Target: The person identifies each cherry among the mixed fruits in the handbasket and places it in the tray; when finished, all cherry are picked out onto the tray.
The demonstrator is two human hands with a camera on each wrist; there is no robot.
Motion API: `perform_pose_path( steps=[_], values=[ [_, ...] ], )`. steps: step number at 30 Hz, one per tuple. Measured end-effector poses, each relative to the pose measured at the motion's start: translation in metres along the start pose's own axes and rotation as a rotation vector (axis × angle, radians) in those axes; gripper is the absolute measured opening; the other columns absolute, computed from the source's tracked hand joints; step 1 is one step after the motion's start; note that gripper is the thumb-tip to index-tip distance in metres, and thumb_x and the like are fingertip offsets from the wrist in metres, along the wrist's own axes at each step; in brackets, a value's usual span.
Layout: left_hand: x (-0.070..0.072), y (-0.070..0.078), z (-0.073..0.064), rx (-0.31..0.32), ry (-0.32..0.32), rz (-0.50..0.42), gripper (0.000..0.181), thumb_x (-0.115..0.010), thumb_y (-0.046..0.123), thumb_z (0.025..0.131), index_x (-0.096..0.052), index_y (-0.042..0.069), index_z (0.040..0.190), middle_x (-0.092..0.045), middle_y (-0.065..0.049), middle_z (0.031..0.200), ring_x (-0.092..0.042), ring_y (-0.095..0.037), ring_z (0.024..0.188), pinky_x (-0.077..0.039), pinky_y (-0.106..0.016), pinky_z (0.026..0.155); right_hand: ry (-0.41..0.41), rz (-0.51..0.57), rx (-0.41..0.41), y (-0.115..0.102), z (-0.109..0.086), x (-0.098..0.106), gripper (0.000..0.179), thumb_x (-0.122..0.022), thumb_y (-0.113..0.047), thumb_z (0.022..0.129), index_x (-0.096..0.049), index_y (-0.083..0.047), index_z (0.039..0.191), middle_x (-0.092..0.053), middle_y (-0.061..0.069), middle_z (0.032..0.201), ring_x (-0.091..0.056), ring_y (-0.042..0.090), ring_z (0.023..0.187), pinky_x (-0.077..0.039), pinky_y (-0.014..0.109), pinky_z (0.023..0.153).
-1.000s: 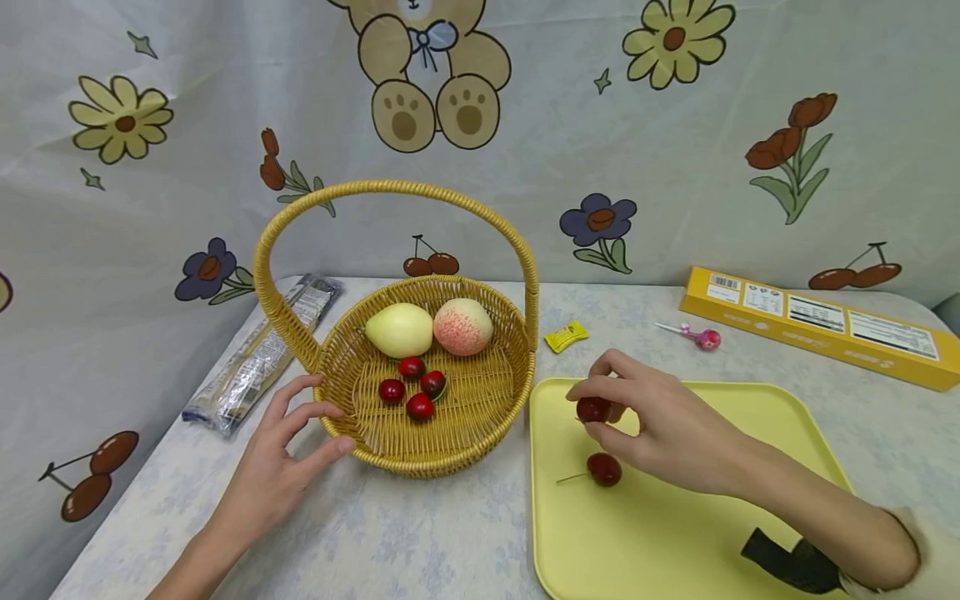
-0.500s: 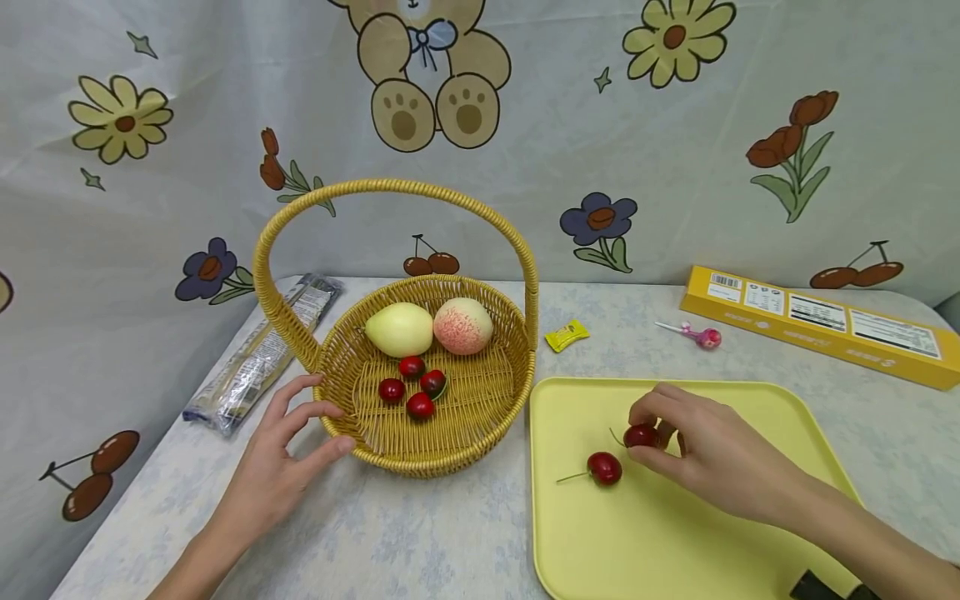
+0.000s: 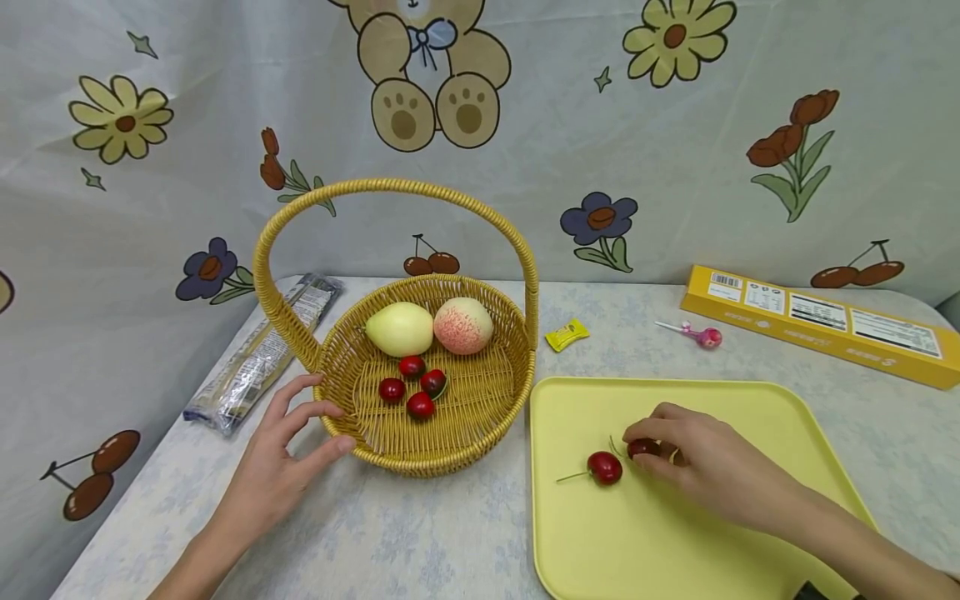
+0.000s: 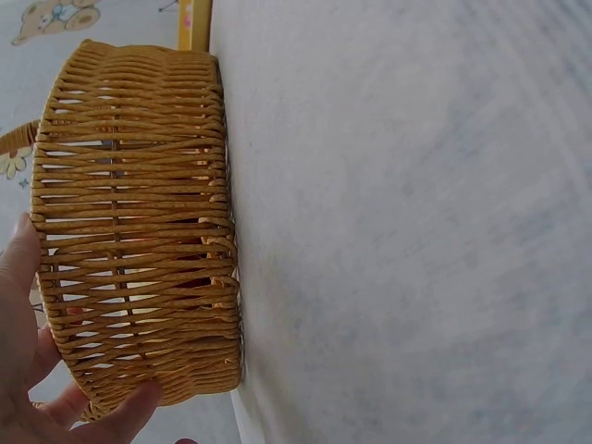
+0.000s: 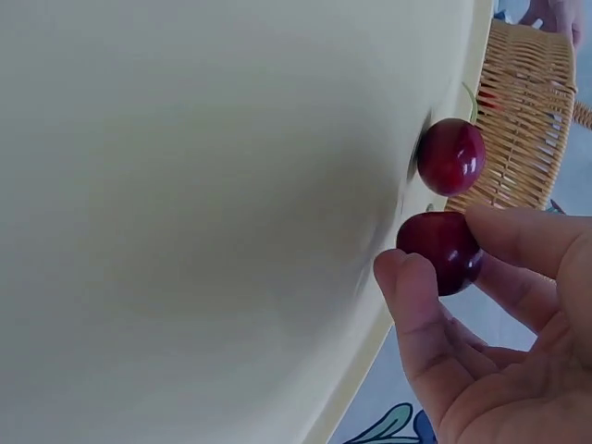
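Observation:
My left hand [image 3: 288, 450] holds the near left rim of the yellow wicker basket [image 3: 435, 462], its fingers spread along the edge. Inside the basket lie a pale yellow-green pear [image 3: 400, 329], a pink-speckled peach [image 3: 462, 326] and several red cherries [image 3: 421, 407]. Thumb and fingers of my right hand [image 3: 712, 462] pinch a dark red cherry [image 5: 442, 250] low over the yellow tray [image 3: 637, 550], with its thin stem pointing left. Just beside it on the tray lies a second stemmed cherry [image 3: 604, 468]. In the left wrist view, fingertips touch the basket's woven side [image 4: 139, 250].
Behind the tray are a yellow wrapped candy [image 3: 567, 335], a pink lollipop [image 3: 707, 337] and a long yellow box [image 3: 817, 325]. A silver plastic packet [image 3: 255, 367] lies left of the basket. A printed cloth [image 3: 480, 208] hangs at the back.
My right hand has moved right and towards me with the cherry, then lowered it beside the other cherry on the tray. My left hand and the basket have stayed put.

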State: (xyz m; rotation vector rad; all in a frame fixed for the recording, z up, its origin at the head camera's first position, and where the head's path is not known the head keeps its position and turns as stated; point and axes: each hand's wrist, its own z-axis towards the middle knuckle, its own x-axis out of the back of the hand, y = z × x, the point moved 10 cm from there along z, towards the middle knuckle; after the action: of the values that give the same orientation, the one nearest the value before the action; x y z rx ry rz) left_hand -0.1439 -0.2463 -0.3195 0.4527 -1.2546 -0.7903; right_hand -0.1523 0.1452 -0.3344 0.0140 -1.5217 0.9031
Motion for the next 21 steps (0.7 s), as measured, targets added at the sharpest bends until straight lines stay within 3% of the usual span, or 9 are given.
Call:
perform_pose_path(
  steps=[7, 13, 21],
  values=[
    [0.0, 0.0, 0.0, 0.005, -0.001, -0.005, 0.023, -0.08, 0.012, 0.084, -0.068, 0.01, 0.104, -0.039, -0.007, 0.146, -0.031, -0.037, 0.136, -0.037, -0.063, 0.093, -0.054, 0.008, -0.061, 0.006, 0.0, -0.006, 0.013, -0.076, -0.018, 0.088, -0.067, -0.024, 0.096, -0.058, -0.018, 0.086, -0.051, -0.002, 0.07, -0.048, 0.022, 0.059],
    [0.0, -0.001, 0.0, 0.01, 0.003, -0.004, 0.023, -0.08, 0.012, 0.084, -0.068, 0.01, 0.104, -0.039, -0.006, 0.146, -0.03, -0.037, 0.136, -0.036, -0.064, 0.093, -0.076, 0.032, -0.089, 0.009, -0.001, -0.008, 0.009, -0.073, -0.021, 0.091, -0.067, -0.021, 0.098, -0.058, -0.019, 0.081, -0.052, -0.002, 0.07, -0.046, 0.022, 0.057],
    [0.0, 0.0, 0.0, 0.007, 0.007, 0.0, 0.023, -0.08, 0.013, 0.084, -0.069, 0.01, 0.103, -0.039, -0.006, 0.146, -0.031, -0.037, 0.136, -0.037, -0.063, 0.094, -0.08, -0.012, -0.1, 0.011, -0.002, -0.005, 0.008, -0.071, -0.025, 0.092, -0.068, -0.022, 0.099, -0.057, -0.019, 0.081, -0.051, -0.001, 0.071, -0.045, 0.022, 0.057]
  ],
)
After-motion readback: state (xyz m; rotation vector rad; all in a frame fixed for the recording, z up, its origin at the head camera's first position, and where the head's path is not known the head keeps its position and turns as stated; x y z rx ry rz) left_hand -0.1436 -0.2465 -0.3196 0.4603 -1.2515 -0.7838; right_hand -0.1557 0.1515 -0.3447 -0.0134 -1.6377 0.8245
